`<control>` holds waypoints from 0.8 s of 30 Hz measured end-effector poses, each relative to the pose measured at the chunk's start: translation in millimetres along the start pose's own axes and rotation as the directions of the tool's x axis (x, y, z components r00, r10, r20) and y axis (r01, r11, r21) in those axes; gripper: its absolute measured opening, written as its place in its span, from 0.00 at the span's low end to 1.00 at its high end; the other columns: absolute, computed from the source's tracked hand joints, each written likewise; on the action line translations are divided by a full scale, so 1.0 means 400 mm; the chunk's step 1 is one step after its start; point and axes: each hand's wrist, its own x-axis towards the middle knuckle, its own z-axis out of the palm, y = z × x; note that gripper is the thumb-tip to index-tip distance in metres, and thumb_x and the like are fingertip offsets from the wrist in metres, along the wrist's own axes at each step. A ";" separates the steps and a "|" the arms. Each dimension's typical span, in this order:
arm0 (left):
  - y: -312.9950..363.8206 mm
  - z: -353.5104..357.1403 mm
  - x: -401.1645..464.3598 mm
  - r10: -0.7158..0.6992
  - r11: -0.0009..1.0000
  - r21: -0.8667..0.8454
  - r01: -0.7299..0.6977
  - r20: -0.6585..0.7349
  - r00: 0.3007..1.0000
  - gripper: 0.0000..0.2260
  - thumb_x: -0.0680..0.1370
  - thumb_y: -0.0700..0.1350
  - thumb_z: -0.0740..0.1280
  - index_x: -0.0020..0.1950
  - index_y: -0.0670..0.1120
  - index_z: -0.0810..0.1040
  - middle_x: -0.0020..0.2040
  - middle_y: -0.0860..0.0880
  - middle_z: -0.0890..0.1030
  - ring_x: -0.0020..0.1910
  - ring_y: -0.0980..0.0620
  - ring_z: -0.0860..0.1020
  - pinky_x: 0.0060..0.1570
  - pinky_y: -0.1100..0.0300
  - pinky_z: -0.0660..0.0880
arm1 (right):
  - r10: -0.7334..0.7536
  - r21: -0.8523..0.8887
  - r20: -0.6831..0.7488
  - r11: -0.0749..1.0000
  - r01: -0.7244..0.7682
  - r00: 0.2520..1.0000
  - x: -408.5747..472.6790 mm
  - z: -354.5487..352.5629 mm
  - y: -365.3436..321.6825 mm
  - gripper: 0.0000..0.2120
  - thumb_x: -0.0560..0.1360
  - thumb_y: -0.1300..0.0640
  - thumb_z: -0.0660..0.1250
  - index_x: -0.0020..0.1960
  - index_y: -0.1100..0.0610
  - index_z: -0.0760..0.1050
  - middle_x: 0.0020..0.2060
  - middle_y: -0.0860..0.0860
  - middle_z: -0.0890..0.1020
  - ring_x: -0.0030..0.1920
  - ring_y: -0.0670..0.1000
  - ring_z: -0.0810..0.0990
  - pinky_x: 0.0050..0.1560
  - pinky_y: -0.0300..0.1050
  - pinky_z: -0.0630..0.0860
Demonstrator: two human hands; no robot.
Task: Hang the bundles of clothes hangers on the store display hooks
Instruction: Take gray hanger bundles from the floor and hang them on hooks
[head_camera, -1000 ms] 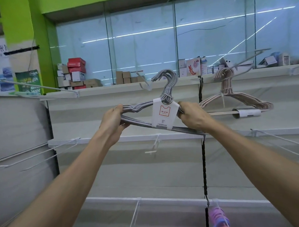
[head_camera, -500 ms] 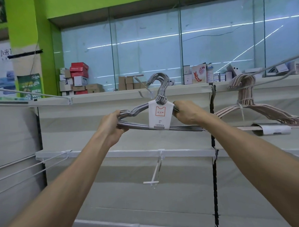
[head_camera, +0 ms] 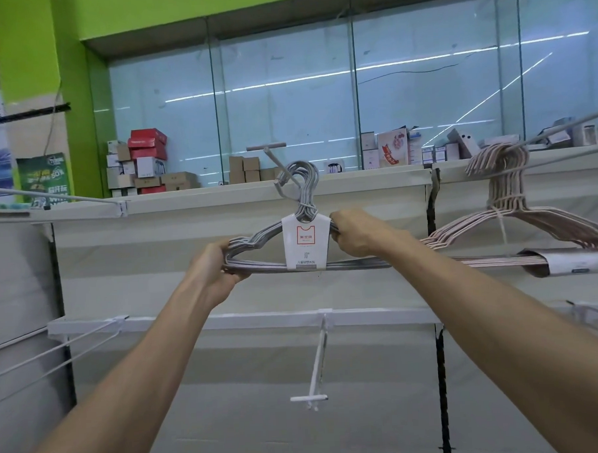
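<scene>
A grey hanger bundle (head_camera: 288, 247) is held level at the top display hook (head_camera: 277, 164), its hooks at twelve o'clock meeting the prong. The left hand (head_camera: 217, 260) grips its nine o'clock shoulder, the right hand (head_camera: 354, 236) its three o'clock shoulder, apparently for steadiness. A pink bundle (head_camera: 516, 217) hangs at three o'clock.

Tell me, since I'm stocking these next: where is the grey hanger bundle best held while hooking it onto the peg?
Probably as shown: grip the grey hanger bundle at both shoulders, left hand at the outer bend, right hand beside the paper label, coming from the front. The wide flat frame steadies it, and the hook tops stay free to meet the display hook.
</scene>
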 end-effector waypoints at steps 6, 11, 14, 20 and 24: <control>-0.028 -0.004 0.007 -0.026 0.998 -0.058 0.024 -0.035 0.999 0.12 0.79 0.36 0.58 0.57 0.37 0.78 0.51 0.43 0.71 0.47 0.44 0.72 0.59 0.43 0.75 | 0.002 -0.021 0.018 1.000 -0.002 1.000 0.004 0.033 0.005 0.05 0.79 0.64 0.57 0.50 0.58 0.71 0.54 0.62 0.79 0.47 0.63 0.76 0.40 0.48 0.68; -0.041 0.003 0.009 -0.024 0.995 -0.101 0.017 -0.069 0.997 0.07 0.80 0.36 0.57 0.50 0.39 0.74 0.40 0.46 0.66 0.36 0.49 0.65 0.55 0.44 0.74 | 0.007 -0.028 0.001 1.000 -0.007 1.000 -0.004 0.046 0.002 0.08 0.80 0.63 0.58 0.57 0.60 0.71 0.54 0.61 0.78 0.43 0.60 0.74 0.40 0.48 0.69; -0.047 0.004 0.009 -0.010 0.997 -0.073 0.004 -0.074 0.997 0.07 0.80 0.35 0.57 0.46 0.40 0.73 0.39 0.46 0.65 0.35 0.49 0.65 0.51 0.45 0.73 | 0.019 -0.044 -0.003 0.999 -0.019 1.000 -0.008 0.052 -0.001 0.10 0.80 0.62 0.59 0.60 0.61 0.70 0.55 0.61 0.77 0.43 0.59 0.72 0.42 0.49 0.70; -0.050 -0.014 0.000 0.048 0.987 0.153 -0.038 -0.063 0.997 0.11 0.78 0.37 0.58 0.42 0.43 0.79 0.43 0.44 0.72 0.44 0.44 0.71 0.51 0.51 0.72 | 0.030 -0.053 -0.003 0.998 -0.030 1.000 -0.017 0.049 0.005 0.12 0.79 0.57 0.62 0.60 0.59 0.68 0.55 0.61 0.76 0.51 0.63 0.77 0.49 0.55 0.76; -0.051 -0.034 -0.011 0.135 0.931 0.349 -0.107 -0.056 0.989 0.10 0.80 0.39 0.57 0.46 0.47 0.77 0.41 0.47 0.71 0.45 0.46 0.69 0.46 0.58 0.68 | 0.034 -0.035 -0.007 0.999 -0.034 0.999 -0.041 0.037 0.007 0.15 0.76 0.55 0.65 0.60 0.59 0.69 0.53 0.60 0.78 0.48 0.60 0.77 0.47 0.52 0.76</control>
